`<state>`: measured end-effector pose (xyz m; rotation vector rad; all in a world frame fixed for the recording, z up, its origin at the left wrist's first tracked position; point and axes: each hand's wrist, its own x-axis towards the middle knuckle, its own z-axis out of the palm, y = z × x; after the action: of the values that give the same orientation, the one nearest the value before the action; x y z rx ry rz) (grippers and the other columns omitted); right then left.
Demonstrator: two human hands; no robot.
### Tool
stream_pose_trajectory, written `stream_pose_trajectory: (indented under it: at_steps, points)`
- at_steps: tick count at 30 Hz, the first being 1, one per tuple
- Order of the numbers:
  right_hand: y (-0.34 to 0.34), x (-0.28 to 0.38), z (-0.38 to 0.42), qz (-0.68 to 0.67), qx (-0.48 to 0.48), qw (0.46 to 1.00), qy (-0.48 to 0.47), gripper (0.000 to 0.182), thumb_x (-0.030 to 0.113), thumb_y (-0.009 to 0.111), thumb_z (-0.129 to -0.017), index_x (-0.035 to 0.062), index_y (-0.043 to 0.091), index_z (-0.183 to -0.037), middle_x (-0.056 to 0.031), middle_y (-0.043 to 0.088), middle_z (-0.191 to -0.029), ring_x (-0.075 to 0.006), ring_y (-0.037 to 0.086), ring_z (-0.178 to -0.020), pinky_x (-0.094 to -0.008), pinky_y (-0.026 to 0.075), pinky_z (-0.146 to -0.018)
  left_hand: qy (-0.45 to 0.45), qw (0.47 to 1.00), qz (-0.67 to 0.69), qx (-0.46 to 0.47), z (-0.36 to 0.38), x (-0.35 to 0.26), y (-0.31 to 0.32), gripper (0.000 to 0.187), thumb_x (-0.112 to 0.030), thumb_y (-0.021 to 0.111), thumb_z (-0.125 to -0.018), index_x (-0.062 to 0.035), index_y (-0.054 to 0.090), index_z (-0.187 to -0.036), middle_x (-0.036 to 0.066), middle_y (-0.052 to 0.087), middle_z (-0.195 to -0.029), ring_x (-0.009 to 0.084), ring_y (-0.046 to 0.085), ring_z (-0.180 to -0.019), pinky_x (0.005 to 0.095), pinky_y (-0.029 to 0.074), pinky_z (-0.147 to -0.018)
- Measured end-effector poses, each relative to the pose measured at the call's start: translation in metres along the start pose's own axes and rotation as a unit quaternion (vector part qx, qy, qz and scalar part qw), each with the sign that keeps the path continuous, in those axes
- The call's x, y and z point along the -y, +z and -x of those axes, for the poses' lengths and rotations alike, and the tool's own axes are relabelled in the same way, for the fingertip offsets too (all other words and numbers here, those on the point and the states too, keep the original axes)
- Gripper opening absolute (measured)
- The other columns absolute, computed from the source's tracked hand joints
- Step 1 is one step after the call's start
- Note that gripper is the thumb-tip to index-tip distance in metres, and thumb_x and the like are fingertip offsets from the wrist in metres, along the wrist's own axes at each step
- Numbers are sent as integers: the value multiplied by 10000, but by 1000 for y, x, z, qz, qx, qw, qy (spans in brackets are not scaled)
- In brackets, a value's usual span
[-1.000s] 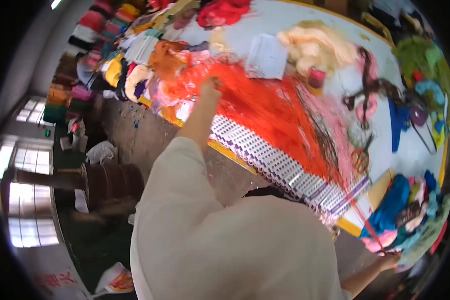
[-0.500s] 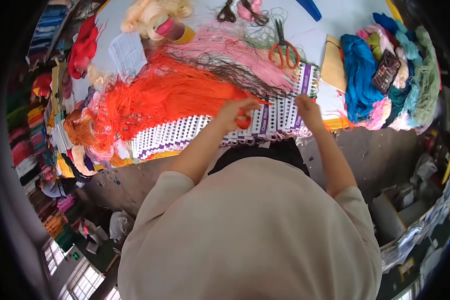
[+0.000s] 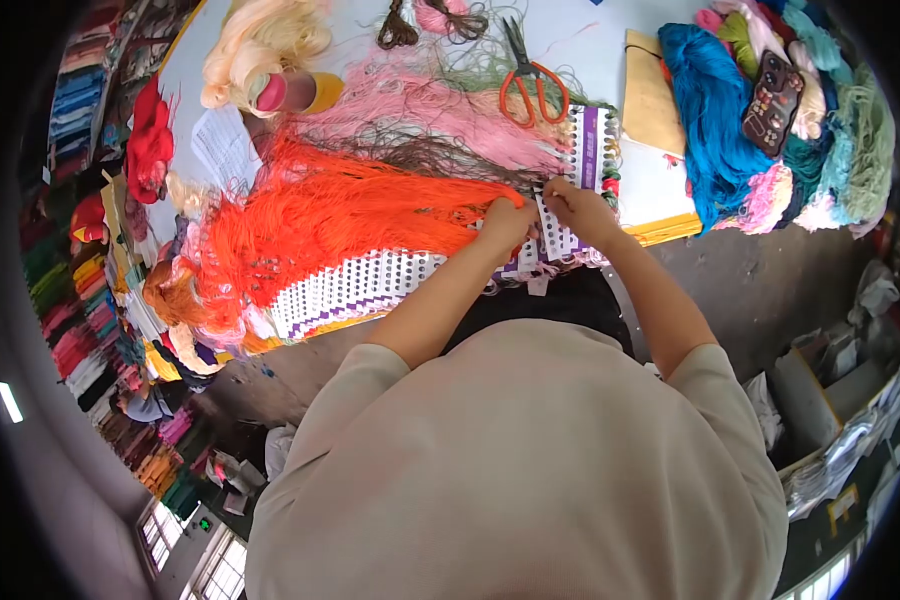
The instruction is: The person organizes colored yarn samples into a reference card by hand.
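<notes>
Left hand (image 3: 510, 224) grips orange thread (image 3: 370, 205) over the punched cards (image 3: 360, 285); right hand (image 3: 584, 212) curls just beside, its hold unclear. Keeping the orange thread taut should limit tangling.

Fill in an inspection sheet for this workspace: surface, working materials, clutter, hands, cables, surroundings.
Surface: pale tabletop with a yellow edge, largely covered.
Working materials: loose orange thread spread partly over a row of punched white cards; pink thread lies beyond.
Clutter: scissors near the cards; brown envelope, blue skein and a phone on mixed yarn to the right.
Left hand: at the orange thread's right end, fingers curled; grip unclear.
Right hand: over the cards, fingers curled; any hold hidden.
Cables: nothing seen.
Surroundings: stacked coloured bundles at left; open box at lower right.
</notes>
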<state>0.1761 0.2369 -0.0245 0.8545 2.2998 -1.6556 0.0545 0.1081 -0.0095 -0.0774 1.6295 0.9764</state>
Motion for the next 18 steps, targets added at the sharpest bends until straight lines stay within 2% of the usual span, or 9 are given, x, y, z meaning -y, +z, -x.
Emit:
stream_pose_trajectory:
  at_steps: [3, 7, 9, 10, 13, 15, 16, 17, 18]
  points:
    - [-7, 5, -1, -32, 23, 999, 19, 136, 236, 530, -953, 142, 497, -1046, -110, 598, -636, -284, 623, -613, -418, 468, -587, 22, 997, 41, 61, -10, 6, -5, 133, -103, 614, -871, -22, 633, -768, 31, 585, -645, 113, 502, -493, 262, 327, -431]
    - [-10, 7, -5, -66, 59, 994, 56, 113, 220, 520, -952, 135, 491, -1021, -86, 579, -617, -250, 609, -596, -406, 467, -586, 14, 999, 2, 45, -12, -4, -1, 191, -112, 623, -875, -25, 617, -705, 28, 552, -583, 117, 473, -463, 276, 319, -422]
    - [-12, 9, -6, -62, 62, 994, 66, 125, 226, 532, -947, 130, 499, -1019, -88, 586, -630, -250, 613, -609, -403, 470, -596, -1, 998, -57, 32, -16, -5, -2, 175, -87, 620, -841, 15, 617, -699, 74, 592, -579, 150, 528, -449, 302, 388, -423]
    - [-12, 10, -5, -58, 65, 993, 77, 137, 231, 544, -941, 124, 506, -1018, -90, 593, -644, -250, 618, -622, -400, 472, -606, -2, 998, -59, 33, -14, -7, -2, 175, -87, 620, -841, 15, 617, -699, 74, 592, -579, 150, 528, -449, 302, 388, -423]
    - [-3, -3, -5, -57, 30, 997, 40, 179, 253, 575, -927, 112, 524, -1025, -88, 608, -681, -249, 624, -658, -388, 475, -628, 43, 987, -151, 21, -8, -16, -10, 159, -86, 625, -821, 22, 642, -706, 99, 635, -596, 167, 603, -497, 312, 444, -447]
    - [-1, -8, -5, -64, 26, 996, 52, 196, 259, 596, -917, 105, 538, -1024, -85, 613, -694, -241, 622, -664, -379, 473, -632, 122, 951, -283, -22, -5, -18, -31, 139, -86, 623, -815, 34, 660, -754, 110, 670, -637, 182, 653, -546, 313, 489, -492]
    - [-1, -9, -5, -70, 23, 995, 63, 213, 265, 616, -907, 98, 551, -1023, -82, 619, -706, -233, 621, -671, -370, 472, -636, 136, 969, -199, -54, -4, -16, -39, 155, -109, 612, -835, 26, 665, -780, 86, 660, -631, 155, 625, -526, 293, 474, -490]
    - [-2, -9, -5, -73, 22, 995, 62, 213, 265, 616, -907, 98, 551, -1023, -82, 619, -706, -233, 621, -671, -370, 472, -636, 136, 968, -202, -54, -3, -15, -45, 155, -109, 612, -835, 26, 665, -780, 86, 660, -631, 155, 625, -526, 293, 474, -490]
    - [-2, -9, -5, -81, 24, 994, 67, 216, 267, 626, -902, 97, 560, -1018, -79, 619, -705, -223, 615, -665, -365, 470, -631, 117, 980, -157, -35, -2, -13, -52, 162, -130, 618, -858, 12, 680, -813, 72, 649, -630, 127, 583, -513, 271, 428, -473]
